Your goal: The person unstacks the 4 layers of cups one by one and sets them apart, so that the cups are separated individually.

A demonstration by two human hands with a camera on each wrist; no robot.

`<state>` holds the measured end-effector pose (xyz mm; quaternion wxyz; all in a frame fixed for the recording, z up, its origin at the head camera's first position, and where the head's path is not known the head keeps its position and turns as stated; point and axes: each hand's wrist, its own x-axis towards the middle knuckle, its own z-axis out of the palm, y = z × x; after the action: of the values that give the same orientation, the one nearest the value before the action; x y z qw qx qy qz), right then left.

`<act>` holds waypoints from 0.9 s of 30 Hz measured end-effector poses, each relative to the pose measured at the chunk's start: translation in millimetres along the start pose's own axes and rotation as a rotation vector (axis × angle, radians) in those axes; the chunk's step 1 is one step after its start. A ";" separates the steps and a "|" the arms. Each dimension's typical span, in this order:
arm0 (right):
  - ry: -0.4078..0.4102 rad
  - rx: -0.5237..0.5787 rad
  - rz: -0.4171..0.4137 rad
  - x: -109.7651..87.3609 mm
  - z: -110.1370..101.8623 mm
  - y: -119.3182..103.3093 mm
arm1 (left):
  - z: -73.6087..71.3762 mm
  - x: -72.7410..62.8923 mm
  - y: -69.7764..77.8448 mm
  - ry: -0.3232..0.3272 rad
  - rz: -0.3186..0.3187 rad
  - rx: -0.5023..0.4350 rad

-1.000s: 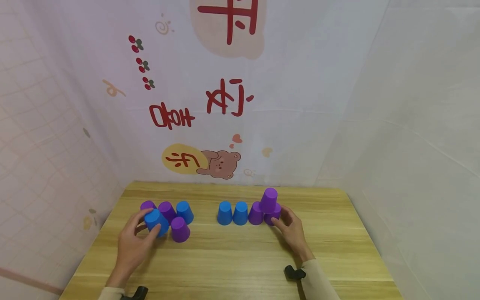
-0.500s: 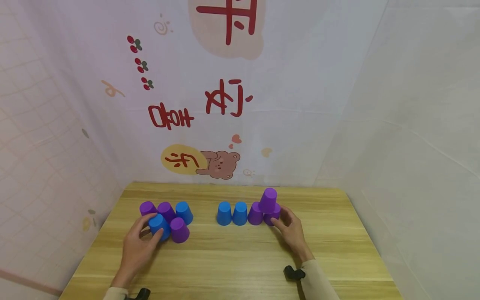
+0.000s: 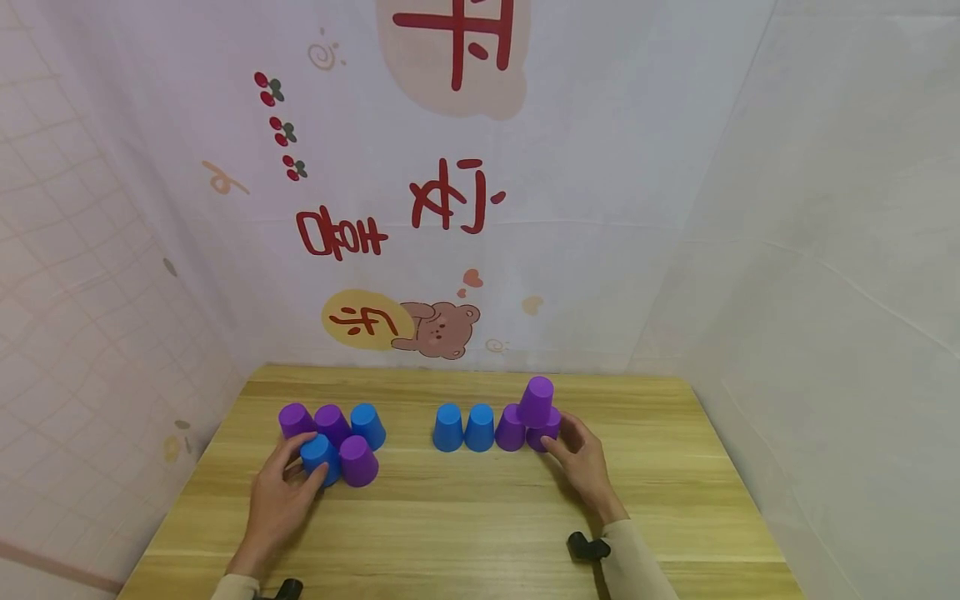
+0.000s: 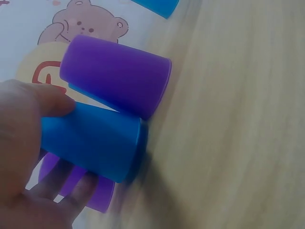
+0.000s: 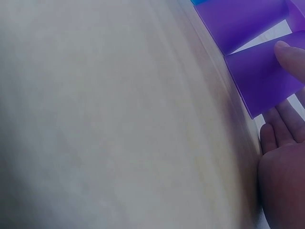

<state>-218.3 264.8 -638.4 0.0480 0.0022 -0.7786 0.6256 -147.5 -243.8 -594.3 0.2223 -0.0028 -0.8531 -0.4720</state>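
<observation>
My left hand (image 3: 279, 498) grips an upside-down blue cup (image 4: 95, 140), thumb on one side and fingers on the other. Right beside that cup stands a purple cup (image 3: 358, 462), with its wall close against the blue one. Behind them are two more purple cups (image 3: 296, 419) and another blue cup (image 3: 368, 427). On the right, my right hand (image 3: 586, 467) holds the end purple cup (image 5: 262, 74) of a row between thumb and fingers. One purple cup (image 3: 536, 402) sits on top of this end cup and its purple neighbour (image 3: 511, 428).
Two blue cups (image 3: 448, 428) stand upside down in the same row, left of the purple ones. The wooden table (image 3: 450, 533) meets a printed cloth wall (image 3: 585, 250) just behind the cups. Cloth also hangs at both sides.
My left hand has brought the blue cup down and slightly right, next to the front purple cup. My right hand stays in place on the end purple cup.
</observation>
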 end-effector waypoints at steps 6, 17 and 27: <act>0.005 0.001 -0.006 -0.2 0.6 0.3 | 1.6 -1.6 -3.9 -0.008 -0.003 0.014; 0.006 0.015 -0.009 0.0 0.3 0.8 | 1.9 -1.4 -7.3 -0.019 0.017 0.030; -0.001 0.020 -0.016 0.2 0.0 -0.1 | 0.9 -0.6 -3.5 -0.020 -0.026 0.046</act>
<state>-218.5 264.8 -638.3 0.0525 0.0094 -0.7723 0.6330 -148.1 -244.9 -597.7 0.2076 0.0086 -0.8659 -0.4550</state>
